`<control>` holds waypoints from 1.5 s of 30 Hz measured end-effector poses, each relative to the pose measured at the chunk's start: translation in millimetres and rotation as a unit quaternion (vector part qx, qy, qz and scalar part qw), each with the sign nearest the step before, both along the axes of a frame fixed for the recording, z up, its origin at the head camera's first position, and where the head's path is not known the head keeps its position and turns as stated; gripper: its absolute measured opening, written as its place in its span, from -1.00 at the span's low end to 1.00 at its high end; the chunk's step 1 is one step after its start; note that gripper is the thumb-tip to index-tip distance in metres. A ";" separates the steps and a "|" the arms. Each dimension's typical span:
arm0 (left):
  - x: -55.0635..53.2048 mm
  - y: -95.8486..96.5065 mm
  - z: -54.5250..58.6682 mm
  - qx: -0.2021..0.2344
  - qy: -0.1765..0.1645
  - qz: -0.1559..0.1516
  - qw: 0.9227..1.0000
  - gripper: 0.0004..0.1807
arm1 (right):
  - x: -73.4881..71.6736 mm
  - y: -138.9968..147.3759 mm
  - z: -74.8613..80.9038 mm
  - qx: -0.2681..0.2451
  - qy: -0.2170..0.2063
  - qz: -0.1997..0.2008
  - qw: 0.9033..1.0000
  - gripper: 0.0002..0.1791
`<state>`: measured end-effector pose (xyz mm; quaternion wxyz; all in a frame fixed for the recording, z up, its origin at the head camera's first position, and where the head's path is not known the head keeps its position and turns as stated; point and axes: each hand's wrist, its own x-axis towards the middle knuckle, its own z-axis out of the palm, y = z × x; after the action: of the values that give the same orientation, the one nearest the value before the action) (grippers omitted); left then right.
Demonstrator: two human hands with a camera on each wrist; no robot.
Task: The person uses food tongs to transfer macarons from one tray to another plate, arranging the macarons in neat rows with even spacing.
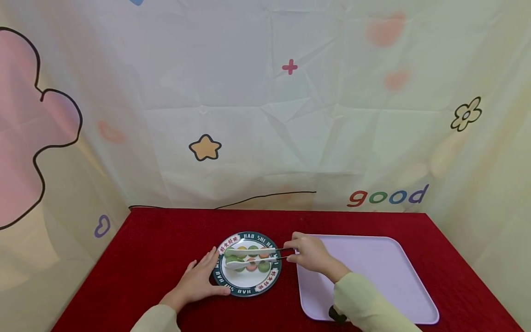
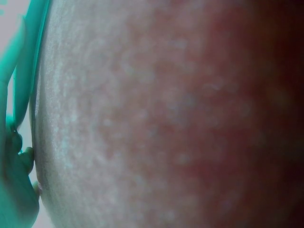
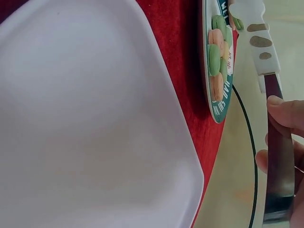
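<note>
My right hand (image 1: 309, 252) holds a pair of tongs (image 3: 279, 156) by their metal arms. Their white perforated tips (image 1: 250, 252) reach left over a round plate (image 1: 242, 291) with a dark green lettered rim. Several macarons (image 3: 215, 59) in green, orange and yellow sit on that plate, partly hidden by the tongs. A green macaron (image 3: 238, 23) shows beside the tips in the right wrist view; whether they grip it I cannot tell. My left hand (image 1: 198, 279) rests at the plate's left edge, fingers extended and thumb by the near rim. Blurred skin fills most of the left wrist view.
A light purple rectangular tray (image 1: 369, 272) lies right of the plate, under my right forearm. Both stand on a red cloth (image 1: 166, 240). A pale printed curtain (image 1: 257, 138) hangs behind the table and along its sides.
</note>
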<state>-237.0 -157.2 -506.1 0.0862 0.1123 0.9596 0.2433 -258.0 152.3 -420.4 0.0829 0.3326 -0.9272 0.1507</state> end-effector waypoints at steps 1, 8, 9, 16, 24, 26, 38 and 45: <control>0.1 0.2 0.0 0.000 -0.002 0.001 1.000 0.26 | -0.5 -0.8 -0.4 0.003 -0.003 -0.001 1.000 -0.76; 0.1 0.1 1.0 -0.002 -0.001 0.000 1.000 0.26 | -4.6 -5.2 -1.9 0.019 -0.010 -0.004 1.000 -0.76; 0.2 0.0 1.4 -0.003 -0.002 -0.001 1.000 0.26 | -5.0 -5.9 -1.9 0.019 -0.011 -0.005 1.000 -0.75; 0.7 0.2 2.2 -0.004 -0.005 -0.002 1.000 0.25 | -6.0 -10.8 -2.4 0.019 -0.022 -0.007 1.000 -0.74; 0.5 1.2 2.8 -0.004 -0.008 -0.002 1.000 0.25 | -7.9 -13.9 -4.4 0.016 -0.017 -0.002 1.000 -0.75; 0.4 1.3 2.7 -0.004 -0.007 -0.002 1.000 0.25 | -8.1 -14.6 -4.0 0.018 -0.019 -0.004 1.000 -0.74; 1.3 0.1 3.5 -0.002 -0.003 -0.004 1.000 0.25 | -8.1 -15.7 -3.0 0.024 -0.031 -0.006 0.999 -0.73; 1.3 0.0 3.4 0.000 -0.006 -0.005 1.000 0.25 | -7.1 -12.3 -3.2 0.020 -0.028 -0.004 0.999 -0.73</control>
<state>-235.7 -157.2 -502.7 0.0933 0.1152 0.9585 0.2435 -265.1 140.0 -423.6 0.0506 0.3260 -0.9334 0.1411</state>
